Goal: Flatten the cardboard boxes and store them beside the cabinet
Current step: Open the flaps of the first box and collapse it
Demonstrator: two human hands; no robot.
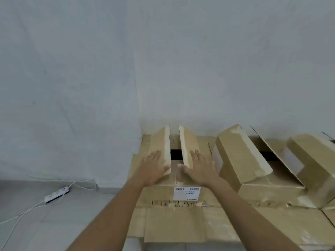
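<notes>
box (pixel 179 180), on flattened cardboard by the wall: light, stiff, creases easily. both hands, left (pixel 154 167) and right (pixel 198 169), flat and open on its raised flaps (pixel 188 147); best pressed there.

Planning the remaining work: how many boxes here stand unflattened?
2. The left box sits under the left hand and right hand, both flat on its raised flaps. The right box stands beside it, flaps open. More may be hidden past the right edge.
</notes>
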